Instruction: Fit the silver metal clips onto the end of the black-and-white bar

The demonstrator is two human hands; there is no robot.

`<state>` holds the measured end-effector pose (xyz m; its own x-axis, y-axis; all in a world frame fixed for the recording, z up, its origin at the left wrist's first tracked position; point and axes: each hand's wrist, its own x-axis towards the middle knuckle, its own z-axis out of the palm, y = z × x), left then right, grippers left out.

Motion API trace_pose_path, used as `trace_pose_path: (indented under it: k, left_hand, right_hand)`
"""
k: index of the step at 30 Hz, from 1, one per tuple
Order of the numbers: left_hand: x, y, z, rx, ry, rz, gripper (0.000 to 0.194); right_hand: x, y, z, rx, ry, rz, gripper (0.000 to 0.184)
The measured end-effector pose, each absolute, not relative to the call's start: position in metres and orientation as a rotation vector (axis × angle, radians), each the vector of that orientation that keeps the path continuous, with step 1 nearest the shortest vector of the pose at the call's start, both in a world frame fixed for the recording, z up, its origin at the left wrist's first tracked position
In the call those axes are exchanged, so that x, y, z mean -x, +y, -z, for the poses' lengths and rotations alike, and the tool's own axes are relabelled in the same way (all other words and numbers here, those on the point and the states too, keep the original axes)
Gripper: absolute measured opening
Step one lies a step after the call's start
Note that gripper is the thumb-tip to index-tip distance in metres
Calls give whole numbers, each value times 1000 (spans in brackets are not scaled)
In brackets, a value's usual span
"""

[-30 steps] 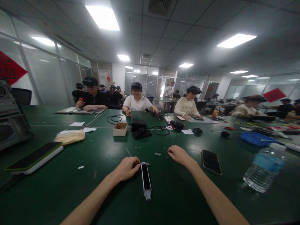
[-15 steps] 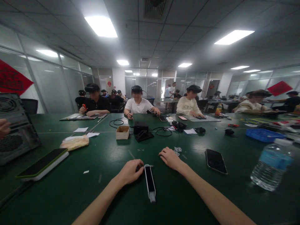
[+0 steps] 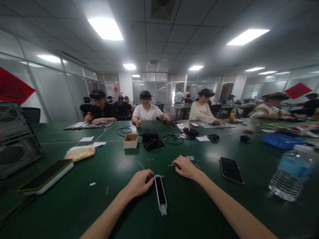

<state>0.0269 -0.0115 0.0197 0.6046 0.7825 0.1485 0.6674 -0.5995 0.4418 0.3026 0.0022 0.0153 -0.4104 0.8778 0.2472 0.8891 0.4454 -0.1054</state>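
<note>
My left hand point(image 3: 141, 182) rests on the green table point(image 3: 119, 215) with its fingers curled, thumb towards the index finger. Something dark shows inside the curl, but I cannot make out what it is. Right beside those fingertips lies a slim white-framed device point(image 3: 160, 194) with a black face and a grey near end. Farther right, my right hand point(image 3: 185, 167) is low over the table, its fingers closed on a small thin segmented piece point(image 3: 170, 165) that sticks out to the left. Just behind that hand is a scrap of clear plastic point(image 3: 190, 158).
A phone point(image 3: 231, 170) and a water bottle point(image 3: 291, 174) stand to the right, near a blue tray point(image 3: 284, 141). Ahead are a small open box point(image 3: 131, 142) and a black stand point(image 3: 151, 139) with cables. A green-edged box point(image 3: 46, 176) lies left. Several people sit opposite.
My right hand has curled its fingers and shifted slightly right; a thin segmented piece now shows at its fingertips. My left hand stays nearly in place beside the device.
</note>
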Motion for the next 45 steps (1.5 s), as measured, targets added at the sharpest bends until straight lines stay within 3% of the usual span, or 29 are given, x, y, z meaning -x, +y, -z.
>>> trace_pose_path:
  k: [18, 45]
  left_hand:
    - [-27, -15, -20, -2500, 1188, -482, 24]
    - [-26, -16, -23, -2500, 1190, -480, 23]
  right_hand:
    - [-281, 5, -12, 1912, -2340, 276, 19]
    - [-278, 5, -7, 1821, -2389, 476, 20]
